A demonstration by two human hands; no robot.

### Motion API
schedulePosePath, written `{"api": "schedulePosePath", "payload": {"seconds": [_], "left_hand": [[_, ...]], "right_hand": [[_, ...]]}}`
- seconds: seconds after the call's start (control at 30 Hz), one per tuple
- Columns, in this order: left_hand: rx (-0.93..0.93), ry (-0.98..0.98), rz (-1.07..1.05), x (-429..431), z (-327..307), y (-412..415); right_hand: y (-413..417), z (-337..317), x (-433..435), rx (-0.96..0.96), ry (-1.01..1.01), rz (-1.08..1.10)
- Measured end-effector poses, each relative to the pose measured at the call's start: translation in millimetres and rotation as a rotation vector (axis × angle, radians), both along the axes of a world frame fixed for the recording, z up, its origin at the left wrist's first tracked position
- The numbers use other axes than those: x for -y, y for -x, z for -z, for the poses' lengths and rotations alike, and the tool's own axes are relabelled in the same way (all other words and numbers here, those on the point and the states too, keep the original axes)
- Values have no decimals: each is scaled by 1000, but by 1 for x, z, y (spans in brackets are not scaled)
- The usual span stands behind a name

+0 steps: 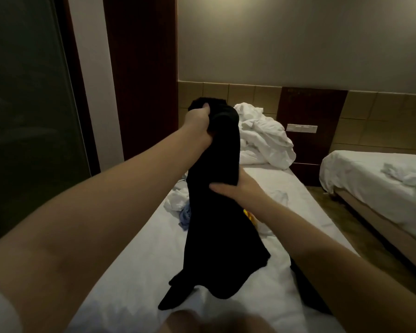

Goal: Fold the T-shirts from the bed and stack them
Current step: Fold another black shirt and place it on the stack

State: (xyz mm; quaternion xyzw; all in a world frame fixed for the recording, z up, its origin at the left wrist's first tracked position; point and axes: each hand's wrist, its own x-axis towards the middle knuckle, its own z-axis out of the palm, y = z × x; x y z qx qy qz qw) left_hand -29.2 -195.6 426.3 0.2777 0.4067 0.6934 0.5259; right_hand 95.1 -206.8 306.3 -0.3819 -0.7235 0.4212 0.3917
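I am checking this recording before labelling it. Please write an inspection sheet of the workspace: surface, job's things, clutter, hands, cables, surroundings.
Surface: bed with a white sheet, slightly wrinkled.
Job's things: black T-shirt hangs unfolded over the bed; white garment and light-blue garment lie crumpled behind it.
Clutter: crumpled white duvet at the far end; yellow item, mostly hidden.
Hands: left hand grips the shirt's top; right hand grips it midway.
Cables: nothing seen.
Surroundings: second bed at the right; wall switch panel between the beds.
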Motion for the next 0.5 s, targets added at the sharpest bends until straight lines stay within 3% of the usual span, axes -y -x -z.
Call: {"api": "schedulePosePath", "payload": {"seconds": [0.17,0.23,0.3,0.37,0.43,0.5], "left_hand": [[58,-61,-20,3,-4,27],[-231,-110,-45,12,1,38],[-712,-161,-103,21,11,43],[-1033,-256,76,29,23,38],[-1189,-285,384,36,33,25],[-1207,-304,507,39,40,15]], "right_hand": [[-27,8,-17,-101,77,79],[-30,-8,-22,-114,25,165],[-29,-28,-22,-109,-42,174],[-25,-49,-18,-78,-90,133],[-18,-64,-13,-30,-124,82],[-13,-73,-10,-5,-100,44]]}}
